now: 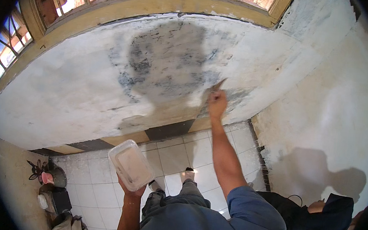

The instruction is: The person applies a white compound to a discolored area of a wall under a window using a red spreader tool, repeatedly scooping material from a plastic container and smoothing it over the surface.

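The right hand [217, 104] is raised to the wall [78, 89], clenched around a putty knife [215, 88] whose blade slants up and right from the fist, touching the grey patch [170, 66]. The left hand [129, 190] sits lower and nearer the body, gripping a rectangular plastic tub [130, 165] from beneath, well apart from the blade.

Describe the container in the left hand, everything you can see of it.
The container is a rectangular tub with rounded corners, of clear or whitish plastic by its look. It has no lid, and its open top faces the camera. The inside looks coated with a pale pinkish-white paste. It is tilted, one short end toward the wall and the other toward the person. The left hand grips it from below at the near end. Nothing else touches it, and the tiled floor lies beneath.
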{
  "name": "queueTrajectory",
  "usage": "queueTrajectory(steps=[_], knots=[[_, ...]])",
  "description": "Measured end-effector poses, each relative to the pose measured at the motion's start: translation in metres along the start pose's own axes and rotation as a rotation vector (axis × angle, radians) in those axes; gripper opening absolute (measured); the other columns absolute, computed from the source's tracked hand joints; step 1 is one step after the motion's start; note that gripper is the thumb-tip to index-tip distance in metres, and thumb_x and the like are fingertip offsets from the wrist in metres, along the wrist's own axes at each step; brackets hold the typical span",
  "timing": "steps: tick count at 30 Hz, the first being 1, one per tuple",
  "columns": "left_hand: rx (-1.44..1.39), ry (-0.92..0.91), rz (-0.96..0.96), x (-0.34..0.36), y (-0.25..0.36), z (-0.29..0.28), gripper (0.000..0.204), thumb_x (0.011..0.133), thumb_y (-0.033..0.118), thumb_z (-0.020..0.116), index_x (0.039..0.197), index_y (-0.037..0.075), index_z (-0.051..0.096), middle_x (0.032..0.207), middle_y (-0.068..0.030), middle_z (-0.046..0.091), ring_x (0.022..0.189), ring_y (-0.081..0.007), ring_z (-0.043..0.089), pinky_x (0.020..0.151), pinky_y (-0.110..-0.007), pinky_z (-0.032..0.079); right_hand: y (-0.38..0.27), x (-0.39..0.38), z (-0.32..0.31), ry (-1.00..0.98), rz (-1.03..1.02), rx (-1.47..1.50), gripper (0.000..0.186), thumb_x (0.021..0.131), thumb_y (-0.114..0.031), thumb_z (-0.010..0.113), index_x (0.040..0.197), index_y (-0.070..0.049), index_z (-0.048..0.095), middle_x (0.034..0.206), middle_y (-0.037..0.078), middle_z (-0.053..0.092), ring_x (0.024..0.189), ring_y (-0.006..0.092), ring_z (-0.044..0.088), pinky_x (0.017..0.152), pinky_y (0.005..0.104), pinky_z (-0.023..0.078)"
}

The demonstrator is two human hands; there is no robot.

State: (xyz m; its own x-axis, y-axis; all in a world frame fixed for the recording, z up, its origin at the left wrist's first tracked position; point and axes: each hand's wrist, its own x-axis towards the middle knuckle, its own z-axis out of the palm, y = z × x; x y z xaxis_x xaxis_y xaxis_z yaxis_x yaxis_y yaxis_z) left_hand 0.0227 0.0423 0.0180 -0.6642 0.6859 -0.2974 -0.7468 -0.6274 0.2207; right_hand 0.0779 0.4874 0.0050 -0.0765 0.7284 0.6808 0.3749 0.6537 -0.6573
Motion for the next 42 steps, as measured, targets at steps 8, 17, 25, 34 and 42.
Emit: queueTrajectory(steps=[8,17,25,34,42], knots=[[0.217,-0.013,0.134,-0.007,0.015,-0.012,0.052,0.100,0.048,0.041,0.140,0.014,0.044,0.129,-0.0084,0.058,0.112,-0.0268,0.062,0.090,-0.049,0.056,-0.190,-0.144,0.066,-0.489,-0.259,0.245,0.058,0.080,-0.012,0.069,0.134,-0.010,0.050,0.094,0.014,0.063,0.081,0.0356,0.065,0.069,0.0466,0.054],[0.100,-0.009,0.097,-0.010,0.013,0.002,0.055,0.095,0.037,0.060,0.140,0.011,0.041,0.128,-0.0081,0.057,0.112,-0.0225,0.060,0.090,-0.043,0.057,-0.065,-0.113,0.008,-0.241,0.066,0.046,0.014,0.080,-0.009,0.065,0.077,-0.007,0.051,0.069,0.012,0.054,0.061,0.0330,0.055,0.058,0.0416,0.046],[0.094,0.042,0.164,-0.019,0.016,0.020,0.050,0.101,0.040,0.044,0.142,0.012,0.040,0.130,-0.0082,0.056,0.114,-0.0221,0.060,0.090,-0.043,0.056,-0.179,-0.113,0.134,-0.207,-0.089,0.067,0.026,0.080,-0.015,0.069,0.101,-0.003,0.059,0.090,0.017,0.061,0.078,0.0352,0.062,0.070,0.0435,0.053],[0.201,-0.007,0.256,-0.035,0.045,-0.010,0.048,0.102,0.035,0.046,0.143,0.012,0.039,0.130,-0.0081,0.056,0.114,-0.0222,0.059,0.092,-0.042,0.055,-0.241,-0.229,0.090,-0.853,-0.199,0.400,0.032,0.082,-0.021,0.067,0.107,-0.004,0.057,0.093,0.015,0.064,0.083,0.0340,0.066,0.068,0.0444,0.054],[0.054,0.044,0.120,-0.019,0.030,-0.003,0.055,0.100,0.051,0.041,0.140,0.013,0.043,0.127,-0.0061,0.057,0.113,-0.0237,0.059,0.093,-0.046,0.053,-0.104,-0.181,0.034,-0.389,1.383,1.053,0.020,0.091,-0.010,0.065,0.107,-0.010,0.055,0.099,0.006,0.060,0.083,0.0201,0.063,0.073,0.0324,0.056]])
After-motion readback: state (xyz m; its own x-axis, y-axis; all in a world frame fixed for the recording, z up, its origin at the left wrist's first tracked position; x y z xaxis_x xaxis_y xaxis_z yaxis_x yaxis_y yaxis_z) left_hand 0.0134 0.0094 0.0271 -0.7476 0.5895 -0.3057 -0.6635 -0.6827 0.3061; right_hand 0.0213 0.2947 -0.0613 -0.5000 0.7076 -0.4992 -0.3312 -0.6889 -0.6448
